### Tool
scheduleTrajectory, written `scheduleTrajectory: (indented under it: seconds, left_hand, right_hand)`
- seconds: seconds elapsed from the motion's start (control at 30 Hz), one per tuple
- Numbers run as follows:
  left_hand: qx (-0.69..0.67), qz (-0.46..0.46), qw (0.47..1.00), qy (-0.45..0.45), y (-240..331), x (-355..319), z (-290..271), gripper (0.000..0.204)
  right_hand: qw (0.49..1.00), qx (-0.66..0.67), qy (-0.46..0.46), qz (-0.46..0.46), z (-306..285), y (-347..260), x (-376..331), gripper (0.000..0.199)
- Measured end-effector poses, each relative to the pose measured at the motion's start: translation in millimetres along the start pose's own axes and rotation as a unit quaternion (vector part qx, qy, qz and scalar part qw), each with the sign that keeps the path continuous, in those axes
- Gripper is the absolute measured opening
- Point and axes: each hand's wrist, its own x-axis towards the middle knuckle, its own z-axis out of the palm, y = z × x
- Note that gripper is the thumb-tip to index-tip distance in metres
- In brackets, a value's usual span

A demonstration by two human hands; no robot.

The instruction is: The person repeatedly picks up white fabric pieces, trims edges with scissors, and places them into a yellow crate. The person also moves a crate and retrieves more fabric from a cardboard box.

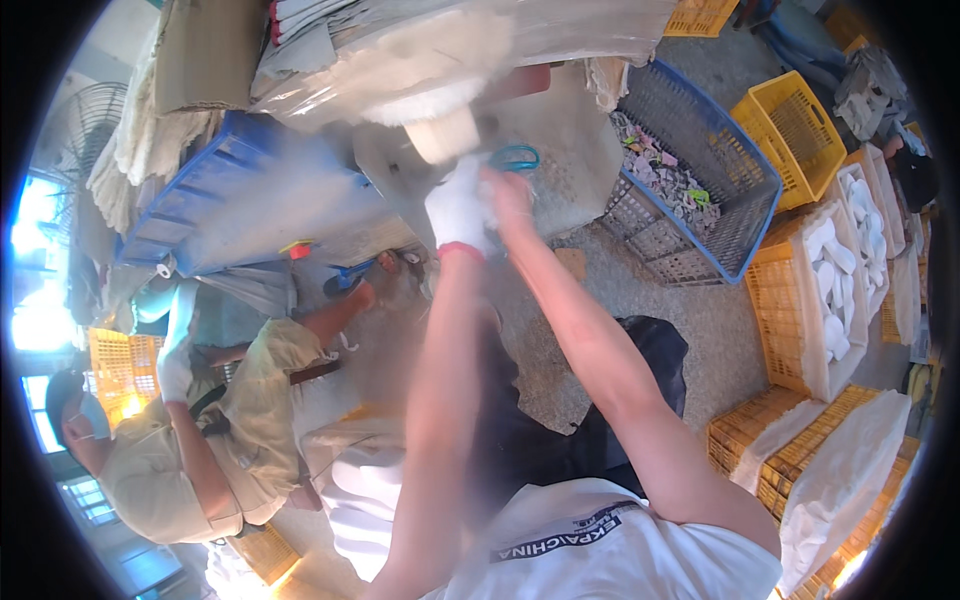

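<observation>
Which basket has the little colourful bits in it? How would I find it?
Start at the person's two raised hands, the gloved left hand and the bare right hand. Just to their right, a big blue basket sits tilted on the floor. Its neighbours are yellow crates holding white pieces; only this basket is blue with small colourful scraps inside.

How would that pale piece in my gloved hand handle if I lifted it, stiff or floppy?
The pale piece is motion-blurred, so this is a guess. It keeps a blocky shape above the gloved left hand, so probably fairly stiff. One hand holds it up, so likely light. The right hand steadies beside it.
</observation>
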Motion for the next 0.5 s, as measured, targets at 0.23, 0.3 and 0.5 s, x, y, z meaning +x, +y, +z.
scheduleTrajectory:
  seconds: [0.23, 0.3, 0.5]
  left_hand:
    - [-0.017, 0.012, 0.999, -0.035, -16.3, 10.5, -13.1, 0.022]
    - [0.019, 0.072, 0.995, -0.071, -20.4, 11.0, -14.1, 0.022]
    - [-0.031, -0.05, 0.998, -0.015, -10.0, -0.4, -5.7, 0.023]
  right_hand:
    - [0.999, -0.034, -0.014, -0.011, -0.4, 3.9, -3.7, 0.031]
    - [0.998, -0.066, -0.001, -0.018, -0.6, 8.8, -1.2, 0.03]
    - [0.997, -0.056, 0.001, -0.057, -3.1, 18.7, 14.0, 0.028]
